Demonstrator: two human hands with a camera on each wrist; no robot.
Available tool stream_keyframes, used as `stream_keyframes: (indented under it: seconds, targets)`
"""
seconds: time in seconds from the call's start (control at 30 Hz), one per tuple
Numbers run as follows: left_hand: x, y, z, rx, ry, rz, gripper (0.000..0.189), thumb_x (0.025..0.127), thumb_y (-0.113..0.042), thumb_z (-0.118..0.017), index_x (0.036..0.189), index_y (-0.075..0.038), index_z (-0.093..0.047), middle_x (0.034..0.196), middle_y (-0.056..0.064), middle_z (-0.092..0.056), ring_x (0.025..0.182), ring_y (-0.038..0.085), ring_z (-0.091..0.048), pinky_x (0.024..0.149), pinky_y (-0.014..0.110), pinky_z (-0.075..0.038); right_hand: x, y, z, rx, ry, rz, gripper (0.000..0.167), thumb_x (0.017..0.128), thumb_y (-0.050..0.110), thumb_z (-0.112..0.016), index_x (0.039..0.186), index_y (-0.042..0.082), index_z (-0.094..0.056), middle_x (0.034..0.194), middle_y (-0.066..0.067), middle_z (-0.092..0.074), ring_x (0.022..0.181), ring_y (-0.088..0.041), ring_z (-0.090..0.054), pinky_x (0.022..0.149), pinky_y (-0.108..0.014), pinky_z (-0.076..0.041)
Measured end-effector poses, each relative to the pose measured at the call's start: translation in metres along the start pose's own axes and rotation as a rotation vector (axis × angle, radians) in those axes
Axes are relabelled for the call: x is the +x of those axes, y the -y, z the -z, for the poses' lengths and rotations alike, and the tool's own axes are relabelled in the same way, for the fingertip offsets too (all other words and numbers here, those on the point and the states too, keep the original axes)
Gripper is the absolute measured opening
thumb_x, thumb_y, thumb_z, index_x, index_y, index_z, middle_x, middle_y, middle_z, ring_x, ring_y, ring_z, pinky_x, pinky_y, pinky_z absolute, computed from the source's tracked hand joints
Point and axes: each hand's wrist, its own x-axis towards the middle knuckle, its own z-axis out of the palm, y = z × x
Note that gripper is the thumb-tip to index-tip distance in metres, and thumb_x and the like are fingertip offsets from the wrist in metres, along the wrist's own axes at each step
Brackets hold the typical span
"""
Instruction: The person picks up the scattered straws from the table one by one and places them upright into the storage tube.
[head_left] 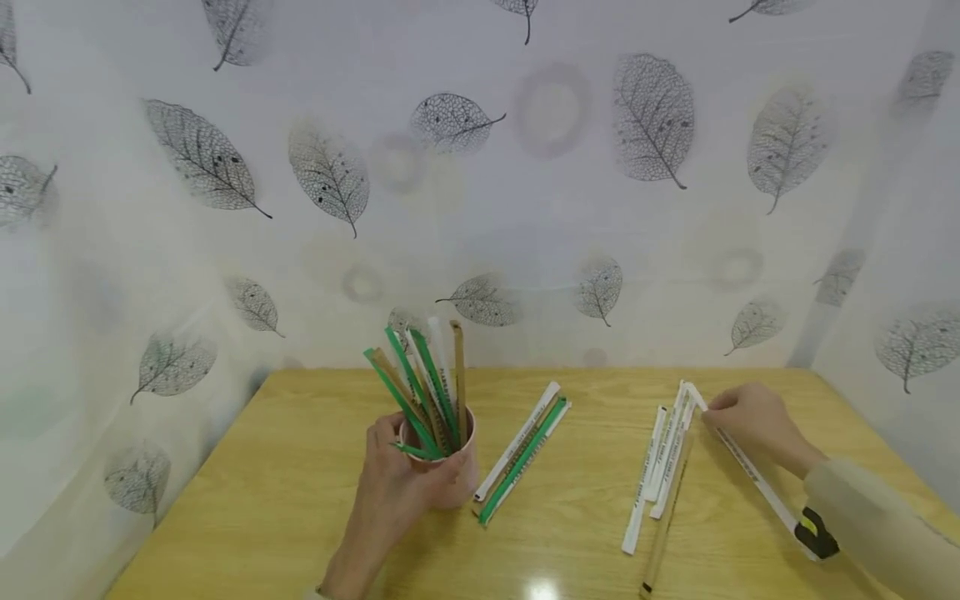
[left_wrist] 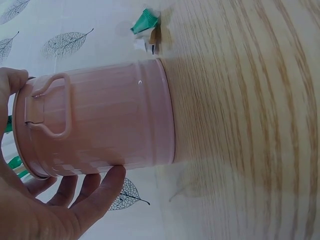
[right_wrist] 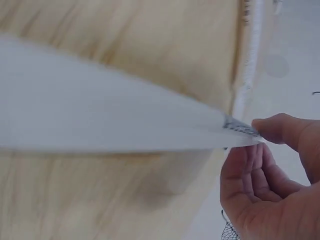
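My left hand point(head_left: 393, 487) grips a pink metal bucket point(left_wrist: 105, 110) near its rim, with fingers curled round the side. The bucket stands upright on the table, and green, brown and white wrapped straws point(head_left: 431, 392) poke out of its top. At the right, my right hand point(head_left: 757, 421) pinches one end of a white wrapped straw point(head_left: 757, 479) between thumb and fingers. In the right wrist view this white straw point(right_wrist: 110, 105) runs close to the camera, wide and blurred. Beside that hand lies a group of white and brown wrapped straws point(head_left: 645, 492).
Between bucket and right group, a small bundle of white, brown and green straws point(head_left: 521, 454) lies slanted on the wooden table point(head_left: 300, 450). A pale leaf-patterned curtain point(head_left: 480, 208) encloses the back and sides. A dark wrist device point(head_left: 817, 533) shows under the right sleeve.
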Motion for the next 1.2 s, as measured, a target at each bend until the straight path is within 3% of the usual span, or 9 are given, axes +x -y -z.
stream_keyframes:
  seconds: [0.17,0.3,0.5,0.7,0.9,1.07,1.2]
  targets:
    - [-0.003,0.0,0.0,-0.001,0.011,0.043,0.091,0.075,-0.059,-0.086,0.135,-0.006,-0.042,0.138,0.014,-0.046,0.121,0.029,-0.058,0.1,0.051,-0.052,-0.004,0.019,0.001,0.107,-0.049,-0.014,0.05,0.097,0.039,-0.068,0.119,-0.006,-0.069,0.109,-0.023,-0.075,0.088,-0.02,-0.068,0.07,-0.032,-0.053]
    - [-0.003,0.0,0.0,-0.004,0.015,0.06,0.091,0.075,-0.058,-0.085,0.136,-0.007,-0.042,0.139,0.014,-0.045,0.12,0.029,-0.058,0.101,0.051,-0.051,-0.005,0.045,0.002,0.206,-0.099,0.008,0.056,0.099,0.041,-0.067,0.128,-0.006,-0.065,0.115,-0.024,-0.073,0.085,-0.011,-0.068,0.073,-0.028,-0.052]
    - [-0.003,-0.001,0.0,-0.003,0.028,0.074,0.093,0.075,-0.06,-0.084,0.137,-0.007,-0.041,0.139,0.014,-0.045,0.121,0.029,-0.058,0.101,0.051,-0.051,-0.008,0.089,0.002,0.355,-0.155,0.056,0.05,0.098,0.04,-0.069,0.126,-0.002,-0.066,0.112,-0.012,-0.076,0.082,-0.002,-0.067,0.075,-0.02,-0.053]
    - [-0.003,-0.002,0.0,0.006,0.014,0.058,0.092,0.075,-0.058,-0.085,0.137,-0.007,-0.041,0.138,0.014,-0.045,0.121,0.03,-0.058,0.1,0.051,-0.051,-0.017,0.141,0.003,0.507,-0.267,0.253,0.035,0.098,0.033,-0.071,0.115,0.002,-0.07,0.095,0.013,-0.074,0.086,-0.001,-0.068,0.079,-0.017,-0.055]
    - [-0.002,-0.001,0.001,0.004,0.015,0.046,0.092,0.076,-0.058,-0.085,0.137,-0.006,-0.041,0.138,0.015,-0.045,0.121,0.03,-0.057,0.101,0.051,-0.052,-0.021,0.191,-0.001,0.709,-0.387,0.496,0.016,0.094,0.011,-0.074,0.103,-0.003,-0.071,0.087,0.011,-0.073,0.087,-0.003,-0.069,0.086,-0.015,-0.056]
    - [-0.002,-0.001,0.001,0.005,0.015,0.039,0.091,0.076,-0.058,-0.085,0.136,-0.006,-0.041,0.138,0.015,-0.045,0.12,0.029,-0.057,0.1,0.05,-0.052,-0.021,0.226,-0.008,0.945,-0.402,0.636,0.011,0.089,-0.004,-0.074,0.099,-0.008,-0.07,0.086,0.007,-0.074,0.08,-0.008,-0.071,0.08,-0.021,-0.06]
    - [0.0,0.0,0.0,0.01,0.014,0.018,0.091,0.077,-0.059,-0.084,0.136,-0.006,-0.042,0.137,0.015,-0.046,0.119,0.028,-0.056,0.099,0.049,-0.052,-0.02,0.247,-0.015,1.064,-0.408,0.721,0.01,0.088,-0.001,-0.077,0.096,-0.003,-0.071,0.086,0.002,-0.073,0.078,-0.009,-0.072,0.075,-0.024,-0.06]
